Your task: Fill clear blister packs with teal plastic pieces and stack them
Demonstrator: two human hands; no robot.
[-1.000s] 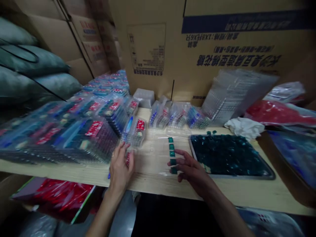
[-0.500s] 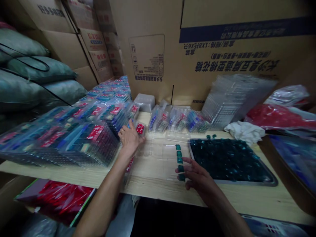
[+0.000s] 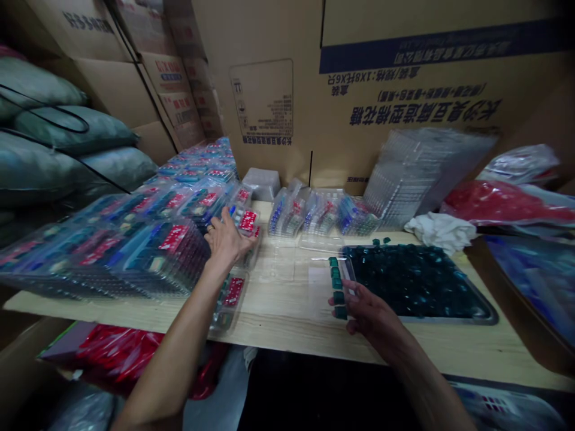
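Note:
My left hand (image 3: 226,240) is closed on the edge of a clear plastic tray (image 3: 248,221) that carries a red-and-white patterned packet. Its fingertips are partly hidden against the neighbouring packs. Below it, near my left wrist, lies another filled tray (image 3: 232,293). My right hand (image 3: 366,304) grips the side of a clear compartment tray, with thumb and fingers by a column of several dark green wrapped pieces (image 3: 336,281). Right beside that hand is a metal tray (image 3: 449,321) heaped with the same green pieces (image 3: 408,281).
Stacks of filled trays (image 3: 148,245) crowd the table's left side. Smaller filled stacks (image 3: 326,209) and nested clear trays (image 3: 408,173) stand against a large carton (image 3: 269,36). A crumpled white cloth (image 3: 440,232) lies behind the metal tray. An open box (image 3: 507,299) sits at right.
My left hand has moved slightly left and up, and the filled trays near it show more. My right hand has shifted right, with the clear tray and its green pieces, toward the metal tray.

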